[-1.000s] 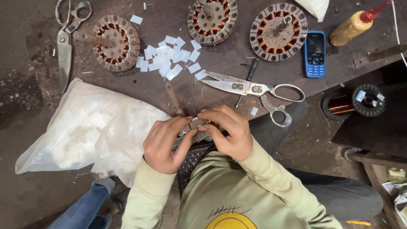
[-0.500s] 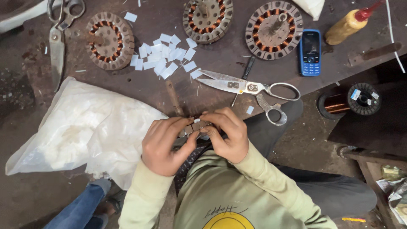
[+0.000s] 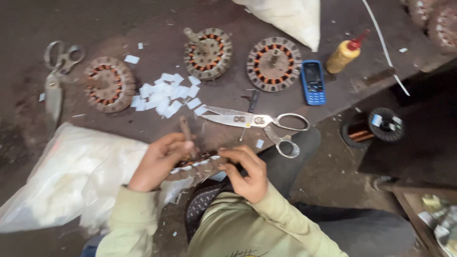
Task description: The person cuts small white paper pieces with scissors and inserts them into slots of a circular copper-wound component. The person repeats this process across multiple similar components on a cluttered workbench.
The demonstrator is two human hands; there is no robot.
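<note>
Closest to me, the person's left hand point(image 3: 159, 162) and right hand point(image 3: 247, 173) held a round, copper-wound metal stator point(image 3: 197, 162) over the lap, fingers of both clenched on its rim, seemingly to keep it steady while the white paper slips along its slots were seated. A crumpled, translucent plastic bag point(image 3: 66, 176) lay at the left. Just beyond, on the dark, gritty desk point(image 3: 157, 28), steel scissors point(image 3: 257, 121) lay open within reach, next to a heap of small white paper slips point(image 3: 164, 93). Farther off sat three more ribbed stators point(image 3: 273, 64), a blue phone point(image 3: 313, 82) and a yellow glue bottle point(image 3: 345, 52).
</note>
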